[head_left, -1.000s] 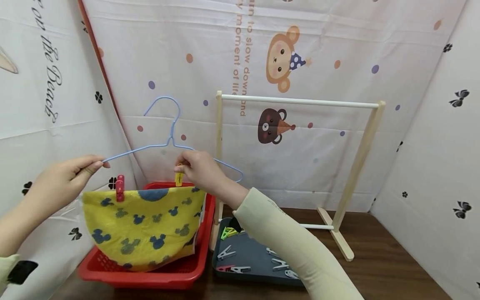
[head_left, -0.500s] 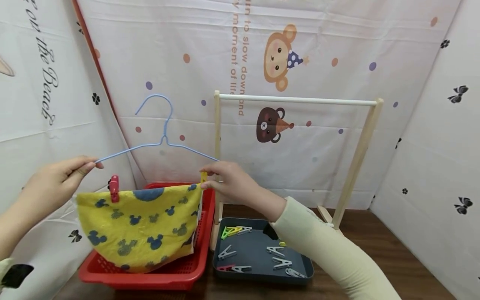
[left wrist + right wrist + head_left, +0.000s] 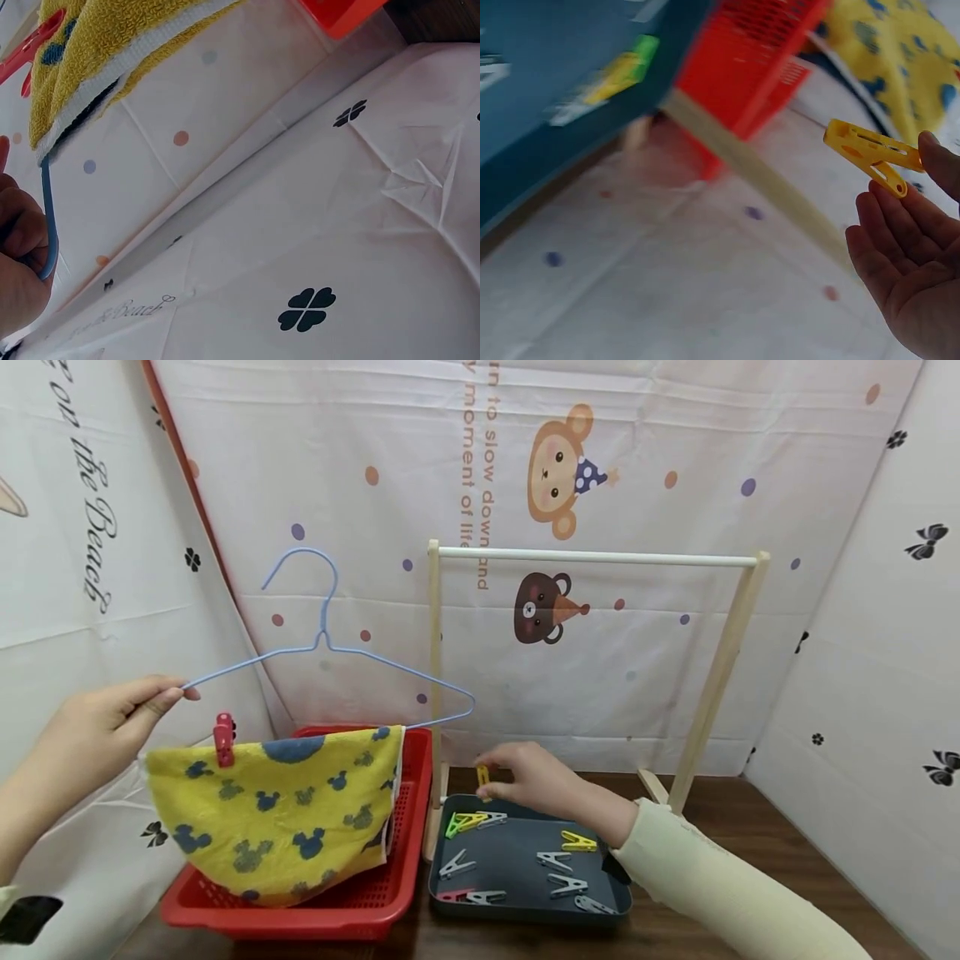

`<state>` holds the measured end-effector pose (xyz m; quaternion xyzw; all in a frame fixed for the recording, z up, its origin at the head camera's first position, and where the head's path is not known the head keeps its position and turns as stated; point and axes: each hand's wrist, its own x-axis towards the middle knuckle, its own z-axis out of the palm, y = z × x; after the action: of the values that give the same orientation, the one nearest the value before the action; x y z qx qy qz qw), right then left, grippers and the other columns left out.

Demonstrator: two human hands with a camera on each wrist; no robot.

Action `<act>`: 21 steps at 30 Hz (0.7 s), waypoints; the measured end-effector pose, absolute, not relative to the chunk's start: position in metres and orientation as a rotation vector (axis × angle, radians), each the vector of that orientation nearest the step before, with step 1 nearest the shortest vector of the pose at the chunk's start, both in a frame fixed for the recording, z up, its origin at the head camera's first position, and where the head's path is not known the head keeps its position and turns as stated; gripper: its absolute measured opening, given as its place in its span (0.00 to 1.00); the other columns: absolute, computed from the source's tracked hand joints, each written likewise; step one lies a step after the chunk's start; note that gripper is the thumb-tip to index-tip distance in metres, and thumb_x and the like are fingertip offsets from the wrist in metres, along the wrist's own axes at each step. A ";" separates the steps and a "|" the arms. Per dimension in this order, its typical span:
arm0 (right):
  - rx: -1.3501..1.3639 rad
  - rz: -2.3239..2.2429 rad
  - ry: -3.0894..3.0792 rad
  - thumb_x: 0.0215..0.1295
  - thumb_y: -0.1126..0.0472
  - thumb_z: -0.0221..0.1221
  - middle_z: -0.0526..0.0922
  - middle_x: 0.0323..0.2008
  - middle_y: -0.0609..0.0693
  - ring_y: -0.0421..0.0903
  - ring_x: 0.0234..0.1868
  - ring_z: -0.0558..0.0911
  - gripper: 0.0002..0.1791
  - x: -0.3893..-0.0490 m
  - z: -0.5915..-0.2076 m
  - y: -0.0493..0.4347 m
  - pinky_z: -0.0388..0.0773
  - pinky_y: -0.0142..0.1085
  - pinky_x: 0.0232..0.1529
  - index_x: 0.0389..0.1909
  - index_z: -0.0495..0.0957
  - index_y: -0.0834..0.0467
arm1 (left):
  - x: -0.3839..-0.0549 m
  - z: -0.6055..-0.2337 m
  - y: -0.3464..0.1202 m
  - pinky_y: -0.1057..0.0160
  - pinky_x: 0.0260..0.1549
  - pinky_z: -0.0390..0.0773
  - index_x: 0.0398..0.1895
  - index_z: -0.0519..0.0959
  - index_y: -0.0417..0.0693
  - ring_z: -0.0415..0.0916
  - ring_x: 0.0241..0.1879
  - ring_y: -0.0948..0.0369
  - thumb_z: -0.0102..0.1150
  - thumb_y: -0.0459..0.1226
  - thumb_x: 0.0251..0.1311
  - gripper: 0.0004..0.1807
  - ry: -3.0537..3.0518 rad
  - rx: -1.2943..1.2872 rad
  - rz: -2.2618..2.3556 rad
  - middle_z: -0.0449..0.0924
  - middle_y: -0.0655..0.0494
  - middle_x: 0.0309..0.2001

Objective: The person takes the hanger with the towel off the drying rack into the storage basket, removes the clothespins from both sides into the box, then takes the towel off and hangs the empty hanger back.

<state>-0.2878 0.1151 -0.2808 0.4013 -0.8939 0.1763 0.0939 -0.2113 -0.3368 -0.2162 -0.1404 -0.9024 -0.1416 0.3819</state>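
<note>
My left hand grips the left end of a blue wire hanger, holding it up over the red basket. Draped over the hanger's lower bar is a yellow towel with blue mouse-head prints. A red clothespin clips the towel near its left side. Between thumb and fingers, my right hand pinches a yellow clothespin, apart from the towel and just above the back of the grey tray. In the left wrist view, the towel's white edge hangs beside the hanger's end.
The red basket stands under the towel. Right of it, a dark grey tray bears several clothespins, including a yellow one. Behind the tray rises a wooden rack with a white top rail. Printed cloth surrounds the table.
My right hand has moved right and down from the towel to the tray, still pinching the yellow clothespin. The left hand, hanger and towel have shifted slightly left.
</note>
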 end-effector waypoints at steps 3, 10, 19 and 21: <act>1.179 0.486 -2.735 0.65 0.53 0.69 0.90 0.44 0.52 0.44 0.42 0.85 0.20 -0.291 -0.297 0.129 0.82 0.35 0.43 0.52 0.85 0.61 | -0.210 -0.218 -0.337 0.69 0.20 0.55 0.49 0.83 0.32 0.53 0.21 0.73 0.48 0.33 0.78 0.14 -2.295 -0.360 -0.374 0.84 0.26 0.43; 1.161 0.424 -2.901 0.61 0.51 0.72 0.88 0.34 0.47 0.34 0.31 0.77 0.20 -0.297 -0.329 0.157 0.76 0.29 0.34 0.47 0.87 0.61 | -0.208 -0.218 -0.335 0.71 0.21 0.55 0.49 0.83 0.31 0.55 0.23 0.75 0.50 0.32 0.77 0.14 -2.288 -0.373 -0.381 0.84 0.26 0.43; 1.011 0.254 -3.062 0.55 0.52 0.75 0.84 0.26 0.46 0.35 0.25 0.72 0.18 -0.307 -0.352 0.181 0.73 0.31 0.29 0.38 0.88 0.63 | -0.209 -0.219 -0.333 0.72 0.22 0.55 0.48 0.83 0.31 0.55 0.23 0.75 0.51 0.32 0.76 0.13 -2.293 -0.377 -0.389 0.84 0.26 0.42; 0.974 0.215 -3.087 0.54 0.53 0.76 0.84 0.26 0.46 0.36 0.25 0.72 0.17 -0.307 -0.356 0.184 0.73 0.32 0.28 0.35 0.88 0.62 | -0.210 -0.220 -0.333 0.72 0.22 0.55 0.48 0.83 0.31 0.55 0.23 0.76 0.51 0.32 0.76 0.13 -2.284 -0.389 -0.388 0.85 0.27 0.41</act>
<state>-0.3071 0.1843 -0.3558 0.2998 -0.9503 0.0662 -0.0513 -0.2096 -0.3328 -0.2196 -0.1527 -0.8970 -0.1522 0.3859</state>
